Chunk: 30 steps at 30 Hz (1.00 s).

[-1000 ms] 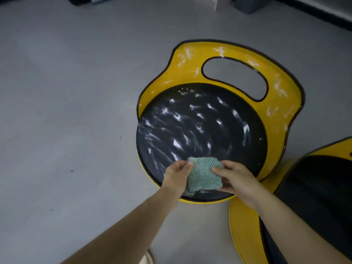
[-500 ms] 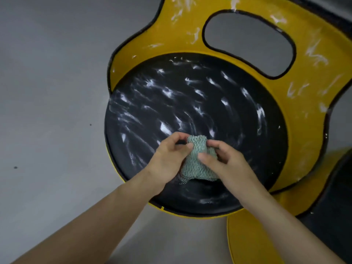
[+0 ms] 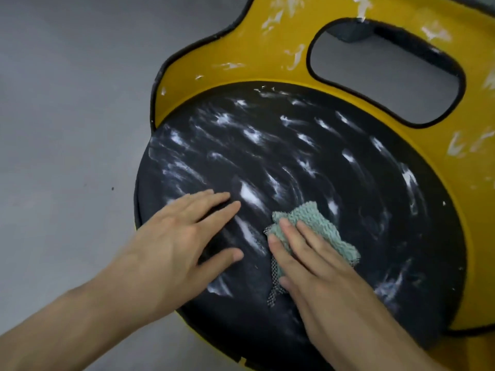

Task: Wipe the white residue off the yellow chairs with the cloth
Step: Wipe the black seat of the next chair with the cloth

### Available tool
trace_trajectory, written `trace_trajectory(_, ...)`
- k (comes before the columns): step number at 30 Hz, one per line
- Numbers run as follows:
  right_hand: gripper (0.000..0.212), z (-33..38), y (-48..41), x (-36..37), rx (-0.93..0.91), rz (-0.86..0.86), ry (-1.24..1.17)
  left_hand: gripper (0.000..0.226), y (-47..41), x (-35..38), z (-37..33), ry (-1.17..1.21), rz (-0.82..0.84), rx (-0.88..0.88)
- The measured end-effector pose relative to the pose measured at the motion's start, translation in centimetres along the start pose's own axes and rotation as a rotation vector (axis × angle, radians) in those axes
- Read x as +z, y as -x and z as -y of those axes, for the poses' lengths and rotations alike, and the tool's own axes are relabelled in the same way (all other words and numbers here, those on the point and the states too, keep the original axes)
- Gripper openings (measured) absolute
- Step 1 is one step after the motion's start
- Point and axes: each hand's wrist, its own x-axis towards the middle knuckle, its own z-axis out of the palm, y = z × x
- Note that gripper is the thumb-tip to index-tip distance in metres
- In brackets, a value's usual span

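A yellow chair (image 3: pixel 270 57) with a round black seat (image 3: pixel 334 167) fills the view. White residue streaks cover the seat and dot the yellow backrest around its handle hole. My right hand (image 3: pixel 316 266) lies flat with straight fingers on a green knitted cloth (image 3: pixel 318 223), pressing it onto the seat's near middle. My left hand (image 3: pixel 176 236) rests flat on the seat's left part, fingers spread and straight, holding nothing. Part of the cloth is hidden under my right palm.
Grey floor (image 3: pixel 67 116) lies to the left of the chair. A dark object (image 3: pixel 348 32) shows through the backrest's handle hole.
Both hands let go of the bunched cloth. My right hand now presses it flat on the seat, my left hand has moved left onto the seat. The view has closed in on the chair.
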Motion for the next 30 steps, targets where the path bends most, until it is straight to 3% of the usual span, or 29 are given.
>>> trace_trajectory(3,0.057,0.5,-1.3,-1.3,-0.074,0.011,-0.078,0.079,1.4,1.2,0.0,0.015,0.011,-0.018)
trace_trajectory(5,0.062,0.7,-1.1,-2.0,-0.005,0.008,-0.167,0.08,1.8,1.3,0.0,0.03,-0.023,-0.04)
trace_trajectory(9,0.055,0.8,1.4,-1.9,0.077,0.056,-0.057,0.078,2.0,1.2,-0.7,0.054,-0.039,-0.072)
trace_trajectory(13,0.055,0.2,0.6,-1.6,-0.017,0.104,0.013,0.082,1.8,1.6,-1.0,0.045,-0.071,-0.089)
trace_trajectory(17,0.053,-0.8,-4.2,-2.6,-0.007,0.092,-0.11,0.086,1.3,1.6,-1.1,0.001,-0.071,-0.105)
trace_trajectory(24,0.055,0.6,1.2,-1.9,-0.007,0.136,-0.056,0.102,-0.1,-0.3,-1.1,-0.102,0.114,-0.097)
trace_trajectory(26,0.054,0.0,-0.3,-1.8,-0.048,0.067,-0.095,0.105,-0.5,-0.9,-1.0,-0.126,0.173,-0.091)
trace_trajectory(28,0.056,-0.2,-3.0,-2.5,-0.006,0.137,-0.171,0.107,-0.9,-1.0,-1.1,-0.145,0.202,-0.08)
trace_trajectory(30,0.056,-0.3,-4.8,-2.6,0.02,0.086,-0.172,0.108,-1.0,-0.9,-0.8,-0.161,0.185,-0.058)
